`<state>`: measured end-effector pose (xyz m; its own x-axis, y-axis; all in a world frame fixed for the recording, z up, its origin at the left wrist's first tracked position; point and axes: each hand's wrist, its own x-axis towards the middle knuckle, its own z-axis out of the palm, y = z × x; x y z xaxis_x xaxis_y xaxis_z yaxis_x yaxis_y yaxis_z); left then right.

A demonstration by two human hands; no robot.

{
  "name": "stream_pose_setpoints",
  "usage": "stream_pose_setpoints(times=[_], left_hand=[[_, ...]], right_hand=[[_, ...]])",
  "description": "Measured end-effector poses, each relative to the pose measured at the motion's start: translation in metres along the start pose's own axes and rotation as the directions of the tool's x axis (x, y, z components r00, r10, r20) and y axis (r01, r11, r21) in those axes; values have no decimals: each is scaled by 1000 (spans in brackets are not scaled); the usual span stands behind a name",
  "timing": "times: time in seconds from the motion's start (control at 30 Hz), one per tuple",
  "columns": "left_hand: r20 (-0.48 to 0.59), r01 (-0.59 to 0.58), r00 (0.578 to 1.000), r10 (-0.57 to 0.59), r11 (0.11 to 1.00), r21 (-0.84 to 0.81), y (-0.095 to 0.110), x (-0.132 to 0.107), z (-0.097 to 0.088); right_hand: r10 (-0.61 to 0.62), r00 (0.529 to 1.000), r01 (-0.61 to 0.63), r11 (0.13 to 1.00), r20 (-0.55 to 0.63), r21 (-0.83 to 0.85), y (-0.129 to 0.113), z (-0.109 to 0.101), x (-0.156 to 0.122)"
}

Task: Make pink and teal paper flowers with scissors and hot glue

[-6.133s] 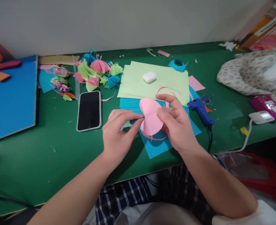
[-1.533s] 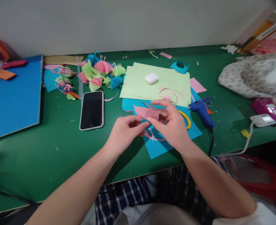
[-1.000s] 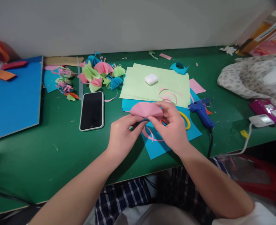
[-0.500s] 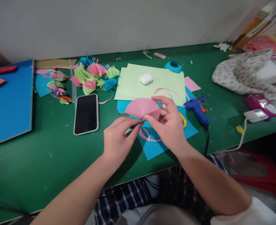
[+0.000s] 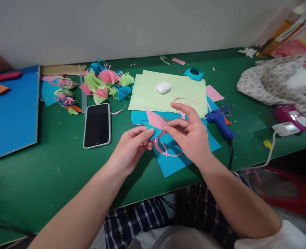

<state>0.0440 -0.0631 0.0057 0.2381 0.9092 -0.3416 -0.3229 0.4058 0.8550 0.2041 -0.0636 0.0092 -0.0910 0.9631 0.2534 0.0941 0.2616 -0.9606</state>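
Observation:
My left hand (image 5: 132, 147) is closed, its thumb pressing a small blue paper piece (image 5: 155, 131) against the fingers. Joined to or overlapping that piece is pink paper (image 5: 155, 119), its pointed corner standing up and away from me. My right hand (image 5: 191, 133) pinches the near right edge of the papers with thumb and forefinger, while its other fingers curl above. Whether the two papers are fastened together I cannot tell. Beneath the hands lie blue sheets (image 5: 167, 167) and curled pink paper strips (image 5: 163, 148).
Light green sheets (image 5: 145, 91) carry a white earbud case (image 5: 163, 87). A blue glue gun (image 5: 220, 122) lies to the right, a phone (image 5: 98, 125) to the left. Behind the phone are paper flowers (image 5: 108, 76). A blue board (image 5: 12, 117) covers the left end.
The pink paper, earlier a fanned half-circle facing me, has turned to show a pointed corner. Blue paper now shows under my left thumb, and the left hand has rolled over.

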Motion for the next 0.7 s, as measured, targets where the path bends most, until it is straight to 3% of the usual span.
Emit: stream_pose_setpoints(times=[0.07, 0.13, 0.17, 0.2, 0.27, 0.3, 0.33, 0.4, 0.47, 0.6, 0.7], left_hand=[[-26, -41, 999, 43, 995, 94, -1, -1, 1], [-124, -217, 954, 272, 917, 336, -2, -4, 2], [-146, -320, 886, 441, 807, 497, -3, -6, 3], [-116, -397, 789, 603, 645, 653, -5, -8, 4], [59, -445, 615, 786, 284, 849, -7, -11, 5], [153, -442, 569, 808, 144, 885, -9, -11, 5], [224, -440, 550, 805, 50, 897, -10, -12, 5], [286, -447, 548, 786, -14, 895, -12, -12, 5], [274, -453, 587, 762, 28, 891, -12, -11, 5], [68, -338, 716, 695, 259, 905, -11, -12, 7], [-97, -276, 783, 614, 483, 831, -11, -11, 8]], right_hand=[[15, 1000, -15, 1000, -10, 26, 0, 0, 0], [27, 999, -26, 999, -32, 25, 0, 0, 1], [35, 998, -34, 999, -46, 18, 0, 0, 1], [41, 998, -41, 999, -57, 8, -1, -1, 1], [50, 997, -51, 999, -56, -12, -1, -1, 0], [50, 998, -50, 999, -47, -17, -1, -1, 0], [47, 998, -48, 999, -35, -18, -2, -1, 0], [49, 999, -49, 999, -15, -4, -2, 0, 0], [68, 998, -68, 997, -4, 29, -2, 1, 0], [120, 991, -126, 988, 62, 95, -1, 4, -1], [125, 991, -128, 989, 55, 72, 0, 6, -3]])
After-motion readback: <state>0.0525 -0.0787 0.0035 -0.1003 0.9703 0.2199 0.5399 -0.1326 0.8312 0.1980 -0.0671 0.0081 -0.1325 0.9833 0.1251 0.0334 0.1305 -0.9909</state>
